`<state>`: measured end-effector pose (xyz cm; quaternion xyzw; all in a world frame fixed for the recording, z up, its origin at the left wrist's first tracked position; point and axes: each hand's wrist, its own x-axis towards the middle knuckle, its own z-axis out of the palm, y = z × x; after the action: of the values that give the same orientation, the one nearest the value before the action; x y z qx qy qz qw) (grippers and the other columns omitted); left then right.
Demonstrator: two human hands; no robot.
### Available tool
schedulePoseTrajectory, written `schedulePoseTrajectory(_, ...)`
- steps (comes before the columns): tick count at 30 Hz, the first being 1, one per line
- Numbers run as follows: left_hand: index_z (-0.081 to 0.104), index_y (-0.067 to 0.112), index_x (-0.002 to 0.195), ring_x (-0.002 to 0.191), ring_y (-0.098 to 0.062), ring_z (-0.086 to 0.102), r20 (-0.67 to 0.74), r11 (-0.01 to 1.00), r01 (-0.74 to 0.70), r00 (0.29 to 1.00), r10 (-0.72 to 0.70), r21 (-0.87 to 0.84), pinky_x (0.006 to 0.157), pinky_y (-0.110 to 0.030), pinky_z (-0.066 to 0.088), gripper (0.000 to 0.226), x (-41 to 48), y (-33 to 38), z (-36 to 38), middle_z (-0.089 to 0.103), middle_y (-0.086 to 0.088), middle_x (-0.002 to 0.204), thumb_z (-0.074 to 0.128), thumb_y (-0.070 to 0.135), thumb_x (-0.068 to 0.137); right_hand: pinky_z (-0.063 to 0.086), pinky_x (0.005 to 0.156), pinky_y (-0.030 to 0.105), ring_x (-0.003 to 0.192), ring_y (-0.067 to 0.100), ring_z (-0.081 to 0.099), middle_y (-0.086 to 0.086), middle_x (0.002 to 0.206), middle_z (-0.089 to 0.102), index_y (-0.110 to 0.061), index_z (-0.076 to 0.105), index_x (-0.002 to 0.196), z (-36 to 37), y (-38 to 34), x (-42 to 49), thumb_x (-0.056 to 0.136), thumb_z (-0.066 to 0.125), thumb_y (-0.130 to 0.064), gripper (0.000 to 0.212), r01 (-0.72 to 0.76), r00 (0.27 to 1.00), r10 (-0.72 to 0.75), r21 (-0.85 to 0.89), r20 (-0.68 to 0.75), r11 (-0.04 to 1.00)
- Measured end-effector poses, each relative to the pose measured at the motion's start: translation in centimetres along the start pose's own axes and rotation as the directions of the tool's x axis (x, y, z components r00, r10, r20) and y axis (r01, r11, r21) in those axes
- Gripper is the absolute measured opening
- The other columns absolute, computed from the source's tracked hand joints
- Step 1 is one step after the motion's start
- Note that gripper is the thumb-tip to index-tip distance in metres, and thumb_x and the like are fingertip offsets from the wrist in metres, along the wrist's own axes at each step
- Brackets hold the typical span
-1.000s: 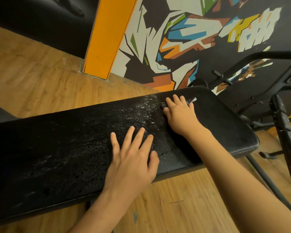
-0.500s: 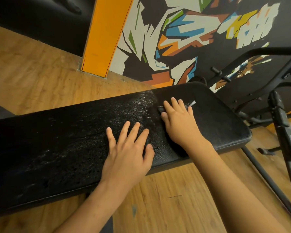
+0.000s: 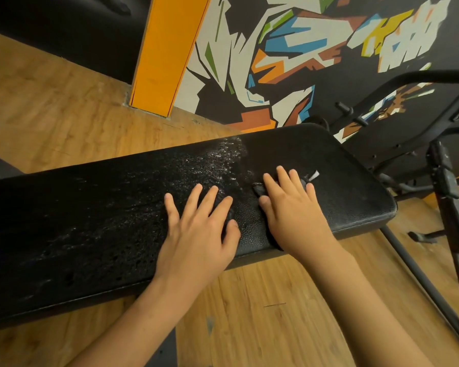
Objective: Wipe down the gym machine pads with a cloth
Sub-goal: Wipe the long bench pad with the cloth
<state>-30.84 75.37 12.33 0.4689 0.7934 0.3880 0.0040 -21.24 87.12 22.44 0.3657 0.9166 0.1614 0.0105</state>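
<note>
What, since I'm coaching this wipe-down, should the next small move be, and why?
Probably slide the right hand, pressing flat on the crumpled dark cloth, leftward and away into the glistening droplets on the black textured bench pad. The pad right of the cloth looks dry, and the left hand rests flat beside that path.

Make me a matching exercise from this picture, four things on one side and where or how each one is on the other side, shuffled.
Things:
1. left hand
2. right hand
3. cloth
4. bench pad

States:
A. black, wet and glistening in part
B. presses down on the cloth
C. dark, mostly hidden under a hand
D. lies flat on the bare pad, fingers spread

Pairs: 1-D, 2-B, 3-C, 4-A
</note>
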Motion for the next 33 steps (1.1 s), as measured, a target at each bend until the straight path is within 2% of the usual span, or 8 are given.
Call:
schedulePoseTrajectory(8, 0.047, 0.028, 0.15, 0.155, -0.022, 0.018, -0.006, 1.0, 0.01, 1.0, -0.01, 0.002, 0.121, -0.065, 0.001, 0.06, 0.0, 0.1, -0.1, 0.037, 0.001, 0.162, 0.023, 0.048, 0.1, 0.011, 0.123, 0.057, 0.156, 0.034, 0.006, 0.012, 0.169, 0.017, -0.016, 0.032, 0.156, 0.1, 1.0, 7.8, 0.112, 0.028, -0.035, 0.048, 0.012, 1.0, -0.012, 0.005, 0.025, 1.0)
schedulePoseTrajectory(15, 0.046, 0.029, 0.151, 0.156, -0.022, 0.016, 0.0, 1.0, 0.016, 1.0, -0.016, -0.001, 0.121, -0.063, -0.002, 0.06, 0.0, 0.1, -0.1, 0.035, 0.0, 0.163, 0.023, 0.048, 0.099, 0.01, 0.124, 0.05, 0.157, 0.028, 0.007, 0.006, 0.17, 0.014, -0.02, 0.026, 0.161, -0.5, 1.7, 0.0, 0.111, 0.029, -0.036, 0.052, 0.026, 1.0, -0.026, 0.027, 0.018, 0.999)
schedulePoseTrajectory(22, 0.049, 0.027, 0.15, 0.155, -0.022, 0.018, 0.0, 1.0, 0.018, 1.0, -0.018, 0.015, 0.121, -0.066, 0.002, 0.06, 0.1, 0.3, -0.2, 0.038, -0.001, 0.161, 0.023, 0.048, 0.099, 0.01, 0.125, 0.056, 0.157, 0.034, 0.005, 0.009, 0.169, 0.019, -0.019, 0.032, 0.158, -0.5, 1.1, 6.9, 0.112, 0.03, -0.036, 0.049, 0.021, 0.999, -0.021, 0.009, 0.041, 1.0)
schedulePoseTrajectory(27, 0.051, 0.025, 0.148, 0.155, -0.023, 0.02, 0.003, 1.0, 0.004, 1.0, -0.004, 0.026, 0.121, -0.066, 0.002, 0.06, 0.1, 0.3, -0.2, 0.04, -0.001, 0.16, 0.024, 0.047, 0.099, 0.012, 0.124, 0.049, 0.157, 0.029, 0.01, 0.007, 0.17, 0.016, -0.019, 0.029, 0.16, -0.2, 1.1, 0.7, 0.111, 0.032, -0.036, 0.052, 0.049, 0.998, -0.046, 0.068, -0.046, 0.996)
schedulePoseTrajectory(29, 0.049, 0.026, 0.149, 0.155, -0.024, 0.019, 0.015, 0.999, 0.012, 1.0, -0.012, 0.03, 0.12, -0.065, 0.001, 0.06, 0.1, 0.3, -0.1, 0.039, -0.001, 0.161, 0.024, 0.047, 0.099, 0.01, 0.125, 0.047, 0.158, 0.026, 0.008, 0.005, 0.171, 0.014, -0.021, 0.028, 0.161, -0.1, 1.1, -1.5, 0.11, 0.033, -0.037, 0.053, 0.03, 0.999, -0.028, 0.086, -0.026, 0.996)
schedulePoseTrajectory(33, 0.044, 0.029, 0.152, 0.155, -0.033, 0.017, 0.045, 0.999, 0.038, 0.998, -0.04, 0.028, 0.119, -0.069, 0.004, 0.064, 0.2, 0.4, -0.2, 0.033, 0.001, 0.164, 0.018, 0.05, 0.098, 0.008, 0.124, 0.049, 0.158, 0.025, 0.005, 0.003, 0.171, 0.013, -0.025, 0.027, 0.16, -0.4, 0.9, -0.3, 0.111, 0.029, -0.038, 0.051, 0.014, 1.0, -0.015, 0.032, 0.024, 0.999)
